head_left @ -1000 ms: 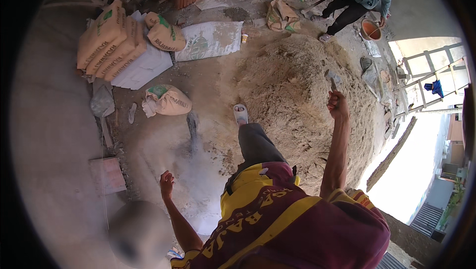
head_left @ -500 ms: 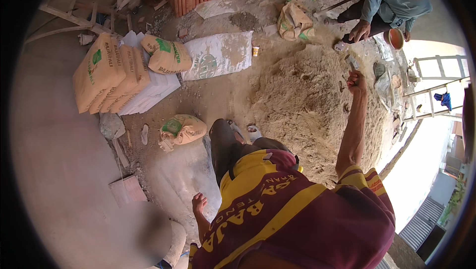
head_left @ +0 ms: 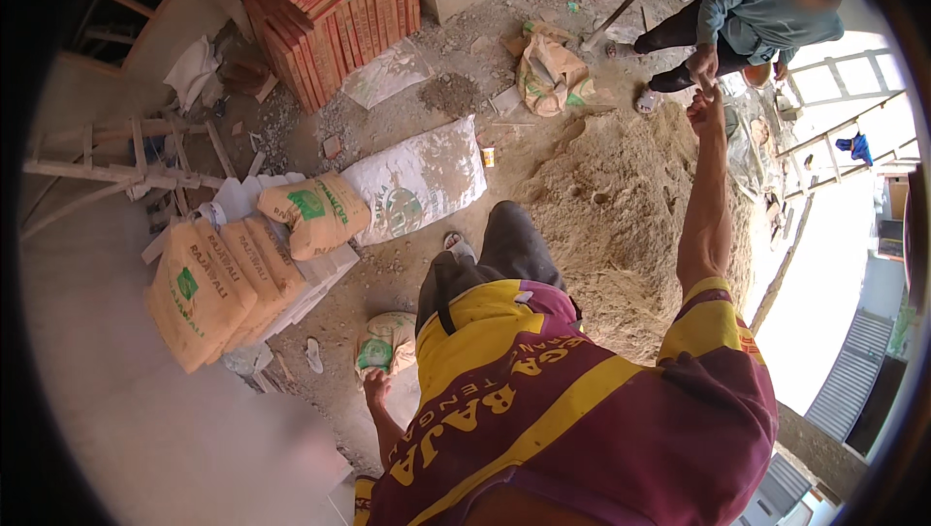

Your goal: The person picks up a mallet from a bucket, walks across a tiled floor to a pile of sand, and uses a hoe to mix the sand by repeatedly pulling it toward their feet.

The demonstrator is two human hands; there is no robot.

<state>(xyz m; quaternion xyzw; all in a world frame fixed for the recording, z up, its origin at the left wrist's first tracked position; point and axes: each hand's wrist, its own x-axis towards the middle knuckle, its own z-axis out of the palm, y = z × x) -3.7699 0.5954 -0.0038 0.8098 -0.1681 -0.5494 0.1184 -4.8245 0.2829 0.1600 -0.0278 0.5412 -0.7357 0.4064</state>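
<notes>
Tool (head_left: 706, 85), mostly hidden, sits between the right hand (head_left: 707, 113), its fingers curled round the near end, and a co-worker's hand (head_left: 703, 63), by the far edge of the sand (head_left: 621, 225), while the left hand (head_left: 377, 389) hangs near a bag (head_left: 386, 337), its finger spread too small to tell.

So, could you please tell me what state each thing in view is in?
Bare right hand: extended, at a co-worker's hand; grip unclear
Bare left hand: held low, grip unclear
Grey-brown sand pile: heaped, pitted
Bulging brown paper sacks: stacked
White woven rectangular sack: spread flat, soiled
Brown-and-green paper sack: crumpled
Reddish flat rectangular packs: mostly on edge
</notes>
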